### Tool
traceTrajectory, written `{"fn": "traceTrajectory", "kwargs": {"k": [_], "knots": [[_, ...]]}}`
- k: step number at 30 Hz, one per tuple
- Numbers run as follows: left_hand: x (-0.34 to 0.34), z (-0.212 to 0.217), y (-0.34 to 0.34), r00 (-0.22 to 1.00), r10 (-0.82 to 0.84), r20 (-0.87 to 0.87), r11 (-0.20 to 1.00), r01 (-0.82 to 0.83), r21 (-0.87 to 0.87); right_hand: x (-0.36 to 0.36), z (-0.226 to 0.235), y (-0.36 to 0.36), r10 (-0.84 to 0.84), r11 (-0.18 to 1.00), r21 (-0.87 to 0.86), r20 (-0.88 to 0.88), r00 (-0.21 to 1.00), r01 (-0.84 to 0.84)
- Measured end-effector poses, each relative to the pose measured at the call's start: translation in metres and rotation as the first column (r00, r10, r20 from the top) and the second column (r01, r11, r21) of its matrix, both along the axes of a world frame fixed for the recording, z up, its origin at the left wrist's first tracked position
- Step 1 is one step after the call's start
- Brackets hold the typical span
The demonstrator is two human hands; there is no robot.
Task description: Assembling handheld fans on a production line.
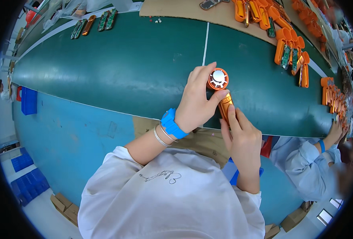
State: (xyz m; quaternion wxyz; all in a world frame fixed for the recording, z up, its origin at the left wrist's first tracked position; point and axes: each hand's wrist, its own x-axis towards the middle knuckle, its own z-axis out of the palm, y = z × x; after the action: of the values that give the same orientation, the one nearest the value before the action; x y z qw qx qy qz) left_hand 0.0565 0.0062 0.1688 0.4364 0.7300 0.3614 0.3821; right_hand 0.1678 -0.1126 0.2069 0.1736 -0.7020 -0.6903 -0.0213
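An orange handheld device (225, 102) with a round head and a shiny copper-coloured handle is held over the green table near its front edge. A silver disc with a white slotted ring shows in its head. My left hand (196, 99) is closed on the device, fingers behind the round head and thumb pressing the top of the handle. My right hand (245, 139) grips the handle's lower part between thumb and fingers. A blue band and thin bracelets sit on my left wrist.
Green circuit boards and a copper-coloured cover (89, 25) lie at the far left. Several orange housings (288, 42), some with boards, are spread on cardboard (176, 8) and table at the far right. Beside me on the right, a co-worker's hand (335, 131) is near more orange parts.
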Motion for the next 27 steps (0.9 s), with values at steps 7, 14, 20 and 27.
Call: {"fn": "traceTrajectory", "kwargs": {"k": [7, 14, 20, 27], "knots": [[-0.001, -0.008, -0.002, 1.0, 0.006, 0.01, 0.999, -0.007, 0.039, -0.003, -0.032, -0.002, -0.038, 0.966, 0.25, -0.093, 0.995, 0.06], [-0.006, 0.026, -0.036, 0.605, 0.072, 0.793, 0.667, 0.562, -0.489, -0.006, -0.01, -0.009, 0.046, 0.85, 0.494, 0.277, 0.96, -0.183], [-0.016, 0.018, -0.037, 0.396, 0.014, 0.918, 0.665, 0.682, -0.304, -0.016, 0.008, -0.016, 0.125, 0.845, 0.535, -0.168, 0.978, -0.016], [-0.019, 0.021, -0.041, 0.395, -0.045, 0.918, 0.683, 0.682, -0.26, -0.019, -0.007, -0.024, 0.187, 0.926, 0.343, -0.782, 0.594, 0.161]]}}
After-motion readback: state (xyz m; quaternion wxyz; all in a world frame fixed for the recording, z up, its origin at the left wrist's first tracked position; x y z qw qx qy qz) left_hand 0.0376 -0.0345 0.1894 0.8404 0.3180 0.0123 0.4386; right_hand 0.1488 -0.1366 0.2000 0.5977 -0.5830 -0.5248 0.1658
